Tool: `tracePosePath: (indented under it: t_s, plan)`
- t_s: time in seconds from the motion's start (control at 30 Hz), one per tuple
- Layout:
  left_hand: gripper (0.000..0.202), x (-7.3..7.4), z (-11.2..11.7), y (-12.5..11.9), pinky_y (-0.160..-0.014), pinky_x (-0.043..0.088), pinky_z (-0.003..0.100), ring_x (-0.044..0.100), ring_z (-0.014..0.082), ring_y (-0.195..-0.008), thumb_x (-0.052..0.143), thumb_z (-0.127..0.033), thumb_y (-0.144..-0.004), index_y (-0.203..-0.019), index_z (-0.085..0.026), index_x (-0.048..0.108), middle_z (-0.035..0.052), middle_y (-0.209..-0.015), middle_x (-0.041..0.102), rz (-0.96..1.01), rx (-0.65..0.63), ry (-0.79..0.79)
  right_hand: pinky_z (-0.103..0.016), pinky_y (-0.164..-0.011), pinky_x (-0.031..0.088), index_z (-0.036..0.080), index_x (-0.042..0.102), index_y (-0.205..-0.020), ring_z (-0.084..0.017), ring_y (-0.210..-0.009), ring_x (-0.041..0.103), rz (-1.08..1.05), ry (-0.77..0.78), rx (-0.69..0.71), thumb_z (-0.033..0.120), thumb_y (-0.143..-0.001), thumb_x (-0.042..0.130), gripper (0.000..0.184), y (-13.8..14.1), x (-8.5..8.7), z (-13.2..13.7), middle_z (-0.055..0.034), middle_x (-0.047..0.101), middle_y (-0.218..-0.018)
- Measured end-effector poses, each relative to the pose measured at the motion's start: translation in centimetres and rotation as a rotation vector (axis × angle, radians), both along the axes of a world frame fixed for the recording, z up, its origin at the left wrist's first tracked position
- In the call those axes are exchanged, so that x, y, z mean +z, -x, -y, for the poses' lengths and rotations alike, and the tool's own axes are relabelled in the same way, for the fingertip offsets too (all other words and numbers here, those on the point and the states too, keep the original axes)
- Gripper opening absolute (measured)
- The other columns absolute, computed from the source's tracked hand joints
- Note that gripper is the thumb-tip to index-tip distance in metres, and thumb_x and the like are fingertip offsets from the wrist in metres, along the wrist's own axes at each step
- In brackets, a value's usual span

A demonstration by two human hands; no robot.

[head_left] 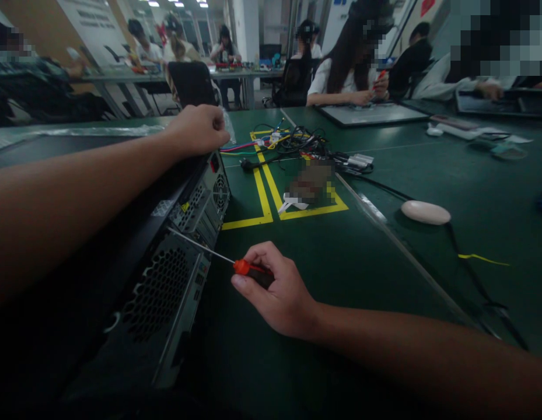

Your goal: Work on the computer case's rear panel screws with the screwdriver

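A black desktop computer case (100,350) lies along the left of the table, its metal rear panel facing right. My right hand (282,291) is closed around the red and black handle of a screwdriver (242,266). The thin shaft reaches left to the edge of the rear panel, above the honeycomb vent (159,291); whether the tip sits in a screw I cannot tell. Over the far top corner of the case rests my left hand (198,129), fingers curled in. What is under those fingers, if anything, is hidden.
Tangled cables (306,143) lie beyond the case, near yellow tape (264,198) on the green table (341,280). A white oval object (426,212) with a black cord is at right. Across the table a person (349,70) holds a red tool over a flat panel (378,112).
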State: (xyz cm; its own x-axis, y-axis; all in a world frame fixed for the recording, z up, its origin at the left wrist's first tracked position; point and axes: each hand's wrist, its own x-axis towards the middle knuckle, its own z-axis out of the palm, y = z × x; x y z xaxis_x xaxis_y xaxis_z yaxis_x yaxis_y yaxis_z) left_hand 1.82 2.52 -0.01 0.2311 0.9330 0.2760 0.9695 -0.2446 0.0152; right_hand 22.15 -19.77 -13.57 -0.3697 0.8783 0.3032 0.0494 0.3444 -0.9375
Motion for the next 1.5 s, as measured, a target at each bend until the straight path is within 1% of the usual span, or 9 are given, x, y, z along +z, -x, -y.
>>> tracePosePath:
  t_s: [0.13,0.33,0.53,0.87,1.07,1.17,1.3,1.4,1.5]
  plan:
    - [0.032,-0.01,0.15,-0.06,-0.097,0.052,0.036,0.068,0.0272,-0.106,0.055,-0.032,-0.092,-0.108,-0.013,0.074,0.0151,-0.112,0.075,0.026,0.001,-0.01,-0.029,-0.066,0.047,0.024,0.058,-0.101,-0.015,-0.071,0.059,0.004,0.003,-0.002,0.031,-0.095,0.072,0.017,-0.01,0.06,-0.02,0.0025,0.063,-0.084]
    - [0.032,0.0,0.32,-0.29,-0.102,0.051,0.041,0.068,0.0301,-0.11,0.056,-0.031,-0.091,-0.109,-0.01,0.074,0.0139,-0.109,0.074,0.029,0.019,-0.004,-0.029,-0.066,0.048,0.023,0.059,-0.101,-0.015,-0.071,0.06,-0.014,0.003,-0.01,0.031,-0.095,0.073,0.017,0.05,-0.1,-0.03,0.0022,0.063,-0.084]
    - [0.03,-0.03,0.08,-0.12,-0.105,0.049,0.036,0.066,0.0243,-0.108,0.057,-0.029,-0.092,-0.11,-0.01,0.073,0.0123,-0.112,0.073,0.08,0.02,0.025,-0.028,-0.066,0.048,0.023,0.06,-0.102,-0.015,-0.072,0.061,-0.029,0.006,0.004,0.03,-0.095,0.072,0.016,0.02,-0.15,-0.07,0.0015,0.064,-0.085]
    - [0.029,-0.03,0.33,-0.36,-0.1,0.05,0.037,0.067,0.0262,-0.106,0.057,-0.03,-0.092,-0.106,-0.011,0.074,0.0094,-0.102,0.071,0.013,0.023,-0.02,-0.026,-0.062,0.046,0.021,0.062,-0.102,-0.013,-0.069,0.059,-0.054,0.02,0.018,0.03,-0.097,0.07,0.013,0.06,-0.16,0.02,0.002,0.064,-0.083]
    - [0.029,-0.03,0.35,-0.31,-0.1,0.051,0.037,0.067,0.0258,-0.107,0.056,-0.03,-0.091,-0.106,-0.011,0.073,0.0104,-0.105,0.072,0.033,0.029,-0.011,-0.026,-0.06,0.044,0.021,0.063,-0.101,-0.013,-0.065,0.056,-0.054,0.026,0.018,0.03,-0.098,0.068,0.011,0.04,-0.05,0.13,0.0022,0.062,-0.08]
    - [0.029,-0.07,0.19,-0.21,-0.098,0.052,0.037,0.068,0.0266,-0.107,0.055,-0.029,-0.092,-0.105,-0.011,0.073,0.0112,-0.105,0.072,0.019,0.023,-0.011,-0.027,-0.062,0.044,0.019,0.067,-0.1,-0.013,-0.067,0.055,-0.021,-0.015,-0.002,0.028,-0.1,0.065,0.009,-0.03,0.13,0.04,0.0012,0.062,-0.081]
    - [0.031,-0.18,0.0,-0.16,-0.1,0.052,0.038,0.068,0.0269,-0.108,0.056,-0.03,-0.092,-0.108,-0.01,0.074,0.012,-0.108,0.073,0.01,0.013,-0.017,-0.029,-0.065,0.045,0.019,0.07,-0.097,-0.015,-0.07,0.056,0.018,-0.052,-0.018,0.028,-0.102,0.06,0.014,0.0,0.34,-0.15,0.0001,0.062,-0.082]
    - [0.032,-0.2,0.02,-0.23,-0.1,0.052,0.037,0.068,0.0267,-0.108,0.055,-0.03,-0.092,-0.11,-0.011,0.074,0.0121,-0.109,0.074,0.008,0.025,-0.013,-0.03,-0.066,0.045,0.019,0.07,-0.1,-0.015,-0.07,0.057,0.004,-0.028,-0.01,0.029,-0.102,0.06,0.014,0.07,0.34,-0.13,0.0,0.063,-0.082]
    - [0.032,-0.17,-0.03,-0.22,-0.102,0.051,0.038,0.068,0.0267,-0.109,0.056,-0.03,-0.092,-0.11,-0.011,0.074,0.0115,-0.11,0.074,0.027,0.027,-0.004,-0.029,-0.066,0.047,0.021,0.065,-0.106,-0.015,-0.071,0.059,-0.037,0.023,0.004,0.031,-0.098,0.067,0.013,0.06,0.29,0.05,0.001,0.064,-0.085]
